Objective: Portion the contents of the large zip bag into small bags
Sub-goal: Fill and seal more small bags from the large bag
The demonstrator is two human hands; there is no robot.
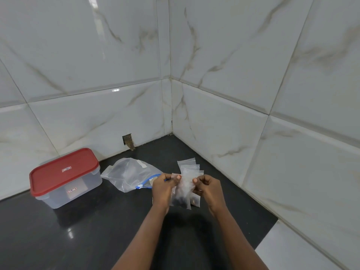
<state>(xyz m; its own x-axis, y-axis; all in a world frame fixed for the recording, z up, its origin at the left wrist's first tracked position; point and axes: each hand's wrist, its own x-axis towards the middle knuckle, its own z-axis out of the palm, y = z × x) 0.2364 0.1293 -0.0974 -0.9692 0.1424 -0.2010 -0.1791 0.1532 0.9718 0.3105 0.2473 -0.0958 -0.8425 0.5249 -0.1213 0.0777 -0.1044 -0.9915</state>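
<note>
Currently both my forearms reach forward over the glossy black stone counter. My left hand has its fingers curled and pinches the top left edge of a small clear plastic zip bag between thumb and fingertips. My right hand, fingers also curled, pinches the top right edge of the same bag. The bag hangs upright between the two hands and holds a dark clump of contents at its bottom. I cannot tell whether its seal is closed.

Just behind it on the right, partly hidden, is a second small clear bag, also with something dark in it.

Farther off, a fanned stack of flat, clear small bags lies on the counter, near the right wall.

Left of the hands, the large crumpled clear zip bag lies on its side on the counter, its blue slider zip at the near end, close to my left hand. Some dark contents show through its plastic.

Farther left, apart from the large bag, stands a rectangular translucent plastic box with a red lid in place.

At the far end, white marble-pattern wall tiles meet in a corner. A small broken hole shows in the left wall just above the counter.
</note>
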